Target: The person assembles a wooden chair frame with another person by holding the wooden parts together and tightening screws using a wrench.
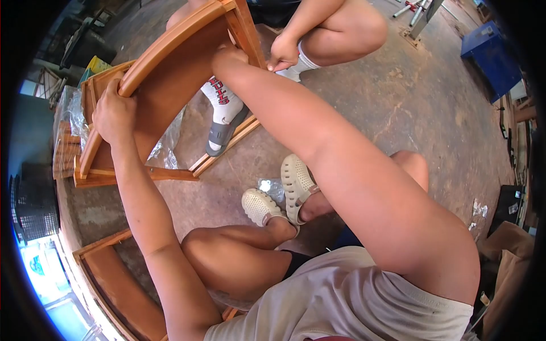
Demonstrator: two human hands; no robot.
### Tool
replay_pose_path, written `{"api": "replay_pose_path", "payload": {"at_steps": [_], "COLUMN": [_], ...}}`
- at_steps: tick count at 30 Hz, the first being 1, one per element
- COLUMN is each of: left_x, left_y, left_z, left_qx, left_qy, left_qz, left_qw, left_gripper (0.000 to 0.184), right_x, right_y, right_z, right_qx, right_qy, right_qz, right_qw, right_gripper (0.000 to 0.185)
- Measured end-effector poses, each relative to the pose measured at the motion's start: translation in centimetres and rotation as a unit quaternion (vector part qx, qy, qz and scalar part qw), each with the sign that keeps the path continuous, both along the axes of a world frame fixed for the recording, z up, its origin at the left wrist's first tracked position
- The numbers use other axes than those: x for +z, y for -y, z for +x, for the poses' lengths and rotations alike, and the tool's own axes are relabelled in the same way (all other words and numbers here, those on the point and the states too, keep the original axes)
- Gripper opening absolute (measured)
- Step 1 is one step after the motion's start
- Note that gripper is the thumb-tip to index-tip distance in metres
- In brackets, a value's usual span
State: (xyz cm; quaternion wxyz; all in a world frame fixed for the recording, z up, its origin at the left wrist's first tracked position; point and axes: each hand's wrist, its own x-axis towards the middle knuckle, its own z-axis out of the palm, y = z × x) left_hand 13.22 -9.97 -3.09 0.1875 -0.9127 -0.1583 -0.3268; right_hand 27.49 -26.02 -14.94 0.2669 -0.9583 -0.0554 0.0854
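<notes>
A wooden chair with a curved brown panel and orange-brown rails is tilted up in front of me. My left hand is wrapped round its curved edge rail, thumb on the near side. Across the panel, my right hand lies against the chair beside a corner post; its fingers are mostly hidden, so its grip cannot be made out. Just past that post is the hand of another person, who is crouching opposite with fingers close to the wood.
A second wooden frame with a brown panel stands at lower left. Clear plastic wrap hangs by the chair. The other person's sandalled foot is beside a wooden rail. A blue box sits at right, with metal tubes at the back.
</notes>
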Motion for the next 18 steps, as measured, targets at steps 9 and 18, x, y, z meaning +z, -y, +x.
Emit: {"api": "replay_pose_path", "payload": {"at_steps": [9, 18], "left_x": [-0.1, 0.5], "left_y": [-0.3, 0.9], "left_z": [-0.1, -0.6], "left_qx": [-0.018, -0.013], "left_qy": [0.008, -0.016], "left_qz": [0.003, -0.030], "left_qw": [1.000, 0.999], "left_gripper": [0.028, 0.030], "right_x": [-0.8, -4.5], "right_y": [-1.8, -2.3], "right_z": [1.6, 1.4], "right_qx": [0.066, -0.041], "right_qy": [0.063, 0.242], "right_qz": [-0.159, -0.032], "right_qw": [0.983, 0.969], "right_gripper": [0.040, 0.026]}}
